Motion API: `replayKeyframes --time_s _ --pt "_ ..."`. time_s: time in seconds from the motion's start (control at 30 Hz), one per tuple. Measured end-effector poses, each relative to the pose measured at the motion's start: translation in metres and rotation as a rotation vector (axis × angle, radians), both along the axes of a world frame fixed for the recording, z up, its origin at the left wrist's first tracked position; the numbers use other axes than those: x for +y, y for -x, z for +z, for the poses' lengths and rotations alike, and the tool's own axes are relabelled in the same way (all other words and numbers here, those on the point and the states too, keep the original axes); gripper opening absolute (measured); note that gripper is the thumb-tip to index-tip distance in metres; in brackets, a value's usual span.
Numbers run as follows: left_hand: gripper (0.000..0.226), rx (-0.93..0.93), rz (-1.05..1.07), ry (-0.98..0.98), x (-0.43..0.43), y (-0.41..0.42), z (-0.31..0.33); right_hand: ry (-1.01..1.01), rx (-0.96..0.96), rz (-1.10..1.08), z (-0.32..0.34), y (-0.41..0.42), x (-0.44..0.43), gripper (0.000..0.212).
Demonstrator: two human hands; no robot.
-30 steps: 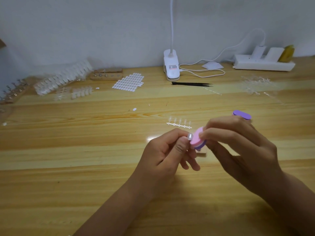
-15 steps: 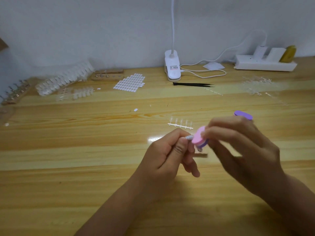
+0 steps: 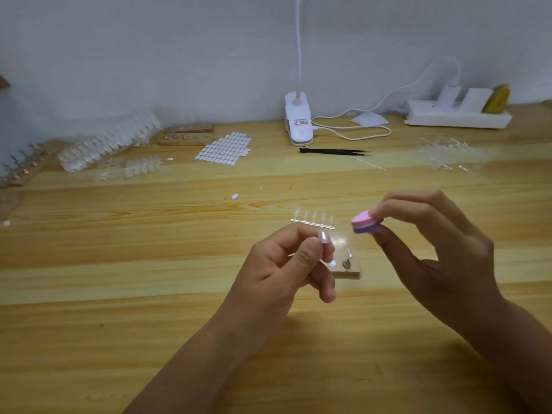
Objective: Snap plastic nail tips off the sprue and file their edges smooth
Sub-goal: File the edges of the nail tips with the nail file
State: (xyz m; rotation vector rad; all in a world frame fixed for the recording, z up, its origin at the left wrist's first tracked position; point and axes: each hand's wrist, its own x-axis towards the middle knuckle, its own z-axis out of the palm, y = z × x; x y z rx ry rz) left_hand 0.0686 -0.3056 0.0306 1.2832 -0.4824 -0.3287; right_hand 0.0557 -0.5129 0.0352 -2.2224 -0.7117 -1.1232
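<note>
Wood-grain table [image 3: 89, 339] underneath, both forearms entering from 6 o'clock. Left hand [image 3: 286, 270] raised off the surface just below frame centre, palm turned inward. Thumb and forefinger pinching a small pearly nail tip [image 3: 323, 236] at their ends, other fingers curled loosely beneath.

Right hand [image 3: 442, 249] at 3 o'clock of the left, likewise raised. Pink-and-purple file block [image 3: 364, 225] gripped between fingertips above and below, remaining fingers loosely bent. File block near the nail tip, at its 2 o'clock, apart and not touching.

Between the hands, on the table: small wooden block [image 3: 348, 268] with an upright metal pin.

Just beyond the left fingertips, at 12 o'clock: clear sprue [image 3: 312, 224] lying flat, several tips attached.

Farther off at 11 o'clock: one loose white tip [image 3: 235, 196].

Along the far edge, 10 o'clock round to 2 o'clock: rows of clear tips [image 3: 110, 141], sheet of white ovals [image 3: 224, 148], black tweezers [image 3: 334, 151], white clip lamp [image 3: 298, 121], power strip [image 3: 457, 118].
</note>
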Motion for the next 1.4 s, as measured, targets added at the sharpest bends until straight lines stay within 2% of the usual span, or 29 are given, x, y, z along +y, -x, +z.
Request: replayKeyframes --time_s 0.17,0.23,0.47,0.77,0.9,1.03,1.4 --pt "0.018 -0.052 0.081 -0.020 0.002 0.000 0.000 0.016 0.028 0.055 -0.003 0.000 0.000 0.022" --pt "0.024 -0.046 0.093 -0.054 0.000 0.001 -0.001 0.004 0.028 0.078 -0.003 0.001 0.003 0.020" --pt "0.025 -0.064 -0.021 -0.169 0.001 0.003 0.001 0.056 0.048 0.194 -0.004 0.009 0.012 0.013" --pt "0.021 -0.157 0.047 -0.147 0.000 0.004 -0.003 0.047 0.064 0.218 -0.003 0.011 0.014 0.018" --pt "0.014 -0.213 0.072 -0.181 -0.001 0.005 -0.005 0.057 0.060 0.174 0.001 0.009 0.010 0.018" --pt "0.015 -0.257 0.087 -0.209 0.000 0.005 -0.004 0.069 0.061 0.227 -0.002 0.013 0.016 0.020" --pt "0.015 -0.210 0.065 -0.168 -0.001 0.004 -0.002 0.086 0.053 0.231 -0.001 0.011 0.013 0.019"
